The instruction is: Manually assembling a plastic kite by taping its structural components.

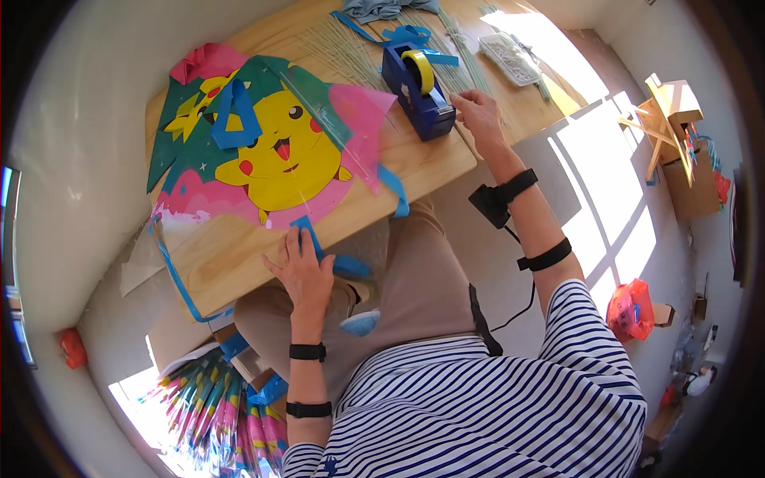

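Note:
A colourful kite (271, 151) with a yellow cartoon figure lies flat on the wooden table (231, 255). My left hand (303, 271) rests palm down on the kite's lower tip, fingers on a blue tail strip (315, 239) at the table's near edge. My right hand (476, 111) reaches to the blue tape dispenser (418, 88) with its yellow roll, fingertips by its front end. Whether tape is pinched there is not visible.
Thin green sticks (351, 52) and a clear plastic box (510, 57) lie at the table's far side. A bundle of folded kites (215, 406) lies on the floor at lower left. A wooden stand (669, 119) and an orange bag (632, 307) sit to the right.

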### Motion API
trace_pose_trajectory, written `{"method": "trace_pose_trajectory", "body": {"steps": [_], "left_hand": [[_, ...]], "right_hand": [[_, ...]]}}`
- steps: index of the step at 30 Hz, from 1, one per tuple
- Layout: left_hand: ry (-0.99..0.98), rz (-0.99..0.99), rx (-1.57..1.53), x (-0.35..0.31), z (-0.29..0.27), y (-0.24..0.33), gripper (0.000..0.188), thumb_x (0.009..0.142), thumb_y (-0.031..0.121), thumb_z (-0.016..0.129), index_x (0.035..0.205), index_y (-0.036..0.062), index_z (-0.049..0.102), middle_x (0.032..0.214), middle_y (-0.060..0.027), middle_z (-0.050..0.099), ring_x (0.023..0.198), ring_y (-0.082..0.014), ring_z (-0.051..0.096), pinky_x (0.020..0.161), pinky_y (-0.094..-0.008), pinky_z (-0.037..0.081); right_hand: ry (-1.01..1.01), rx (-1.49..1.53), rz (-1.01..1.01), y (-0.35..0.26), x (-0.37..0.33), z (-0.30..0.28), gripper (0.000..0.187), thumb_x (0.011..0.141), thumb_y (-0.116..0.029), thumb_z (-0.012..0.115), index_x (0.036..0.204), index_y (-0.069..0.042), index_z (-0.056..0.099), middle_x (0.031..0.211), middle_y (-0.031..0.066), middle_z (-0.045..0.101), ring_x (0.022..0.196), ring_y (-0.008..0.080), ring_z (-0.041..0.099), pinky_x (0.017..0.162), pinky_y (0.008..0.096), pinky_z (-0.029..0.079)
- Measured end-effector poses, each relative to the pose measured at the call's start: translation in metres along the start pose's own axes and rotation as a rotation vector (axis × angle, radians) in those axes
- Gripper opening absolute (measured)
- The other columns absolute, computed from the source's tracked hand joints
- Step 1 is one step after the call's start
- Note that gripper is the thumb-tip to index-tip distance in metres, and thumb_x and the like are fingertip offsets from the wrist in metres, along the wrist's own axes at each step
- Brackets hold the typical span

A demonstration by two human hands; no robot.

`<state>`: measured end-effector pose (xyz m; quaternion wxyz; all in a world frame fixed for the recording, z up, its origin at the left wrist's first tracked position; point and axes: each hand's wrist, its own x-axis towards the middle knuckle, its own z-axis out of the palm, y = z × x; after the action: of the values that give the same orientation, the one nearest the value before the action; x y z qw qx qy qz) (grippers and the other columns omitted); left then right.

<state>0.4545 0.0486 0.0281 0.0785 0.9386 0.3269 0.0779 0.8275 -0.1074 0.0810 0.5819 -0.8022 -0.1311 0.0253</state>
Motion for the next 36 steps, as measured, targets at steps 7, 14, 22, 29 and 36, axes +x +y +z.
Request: {"method": "trace_pose_trajectory", "body": {"steps": [7, 14, 22, 29, 36], "left_hand": [[-0.027, 0.003, 0.017, 0.001, -0.002, -0.001, 0.069, 0.079, 0.031, 0.077, 0.139, 0.0044, 0.054, 0.147, -0.0125, 0.046, 0.138, -0.0327, 0.039, 0.113, -0.0726, 0.012], [-0.021, 0.001, 0.044, -0.001, 0.001, 0.001, 0.070, 0.077, 0.030, 0.079, 0.138, 0.0053, 0.054, 0.146, -0.0110, 0.046, 0.137, -0.0316, 0.040, 0.113, -0.0731, 0.014], [-0.019, 0.008, 0.055, 0.000, 0.003, 0.001, 0.070, 0.078, 0.030, 0.078, 0.139, 0.0058, 0.053, 0.147, -0.0107, 0.046, 0.137, -0.0315, 0.040, 0.112, -0.0736, 0.015], [-0.013, -0.003, 0.047, -0.001, 0.002, 0.000, 0.068, 0.078, 0.029, 0.078, 0.138, 0.0060, 0.054, 0.147, -0.0106, 0.046, 0.137, -0.0316, 0.040, 0.112, -0.0740, 0.016], [-0.014, -0.005, 0.042, -0.001, 0.003, -0.002, 0.069, 0.077, 0.029, 0.079, 0.138, 0.0064, 0.054, 0.147, -0.0103, 0.046, 0.138, -0.0313, 0.040, 0.112, -0.0740, 0.016]], "right_hand": [[-0.292, 0.065, 0.272, -0.012, 0.019, -0.006, 0.023, 0.084, -0.025, 0.076, 0.085, -0.004, 0.066, 0.076, 0.0011, 0.059, 0.065, 0.0105, 0.053, 0.060, 0.0248, 0.047], [-0.188, 0.403, 0.247, 0.011, 0.014, -0.007, 0.015, 0.085, -0.017, 0.074, 0.083, -0.004, 0.067, 0.078, 0.0032, 0.064, 0.072, 0.0118, 0.060, 0.066, 0.0259, 0.048], [-0.357, 0.396, 0.242, 0.039, -0.008, -0.019, 0.009, 0.089, -0.013, 0.070, 0.089, -0.004, 0.070, 0.090, 0.0058, 0.071, 0.083, 0.0133, 0.066, 0.075, 0.0264, 0.049], [-0.415, 0.922, 0.522, 0.052, -0.040, -0.014, 0.023, 0.092, -0.017, 0.069, 0.109, -0.002, 0.064, 0.086, 0.0072, 0.067, 0.089, 0.0261, 0.070, 0.088, 0.0456, 0.056], [-0.296, 1.258, 0.686, 0.068, -0.064, -0.012, 0.028, 0.091, -0.017, 0.068, 0.112, 0.001, 0.062, 0.097, 0.0136, 0.063, 0.105, 0.0350, 0.066, 0.098, 0.0569, 0.052]]}}
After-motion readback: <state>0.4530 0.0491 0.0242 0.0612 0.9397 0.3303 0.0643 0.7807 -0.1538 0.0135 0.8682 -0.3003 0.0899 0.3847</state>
